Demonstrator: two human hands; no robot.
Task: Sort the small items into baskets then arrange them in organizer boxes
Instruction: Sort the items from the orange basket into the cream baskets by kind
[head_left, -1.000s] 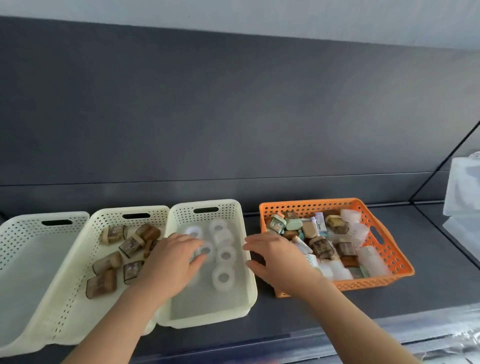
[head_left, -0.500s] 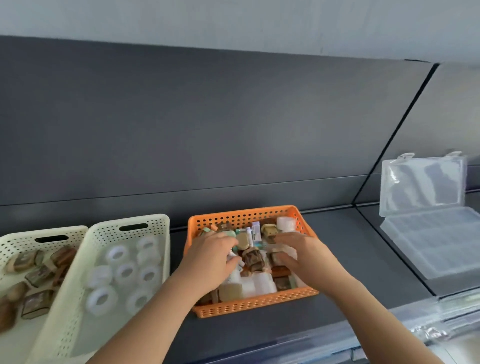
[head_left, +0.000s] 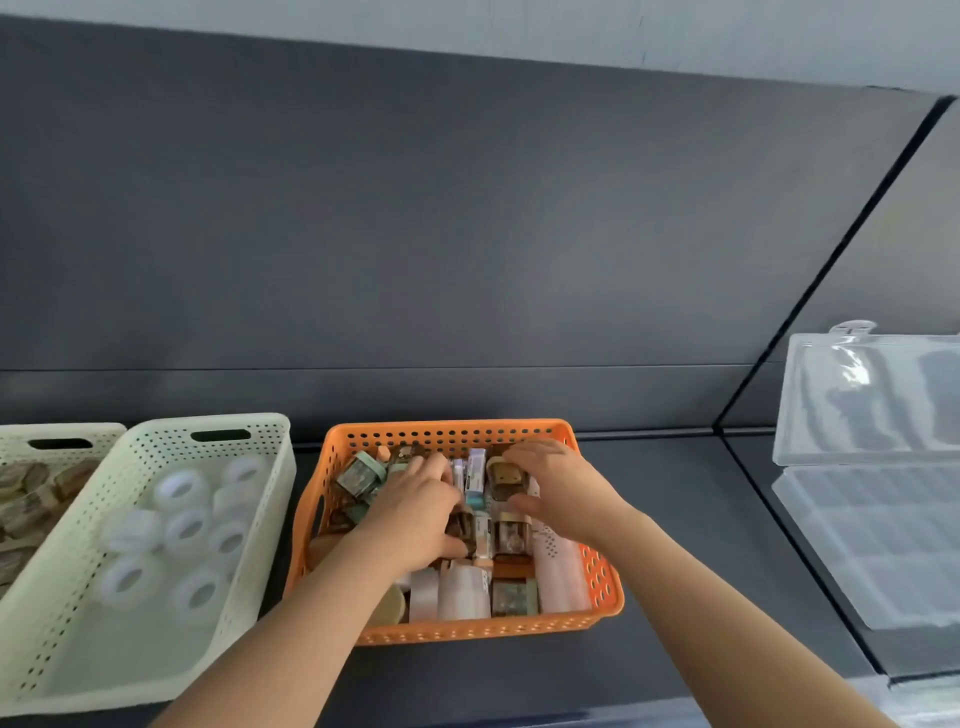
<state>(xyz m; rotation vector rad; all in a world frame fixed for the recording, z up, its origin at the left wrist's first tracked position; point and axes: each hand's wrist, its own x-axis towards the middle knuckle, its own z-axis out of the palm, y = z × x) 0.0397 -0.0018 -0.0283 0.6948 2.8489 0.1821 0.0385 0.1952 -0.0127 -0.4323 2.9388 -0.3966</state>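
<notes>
So we've got both bare forearms coming in from the bottom edge and meeting over the orange perforated plastic basket (head_left: 452, 428), palms down. The left hand (head_left: 415, 514) is dug into the pile, knuckles up and fingers bent down among the bits. What its grip has hold of, if anything, we honestly can't tell, since the fingertips are buried. The right hand (head_left: 563, 488) arches over a small tan-capped jar (head_left: 505, 475), fingers on the far side and thumb on the near side, so that grip looks closed round it.

A lot of the basket's contents sit under the two hands. Between the grips there are a few upright little boxes, too blurry to read. Just nearer to us than the grips are small glass jars with brownish fill (head_left: 511, 535) and pale white rolls (head_left: 465, 592), lying along the near wall. Left of the left grip is a green-lidded jar (head_left: 361, 475).

Further left of that grip, the cream perforated basket (head_left: 260, 431) holds smeared white rings (head_left: 182, 488). A second cream basket (head_left: 62, 431) with brown pieces (head_left: 31, 509) is cut off by the frame edge. Well right of the right grip, a clear plastic organizer box (head_left: 872, 545) lies on the dark grey tabletop (head_left: 675, 509) with its lid up, partly out of frame.
</notes>
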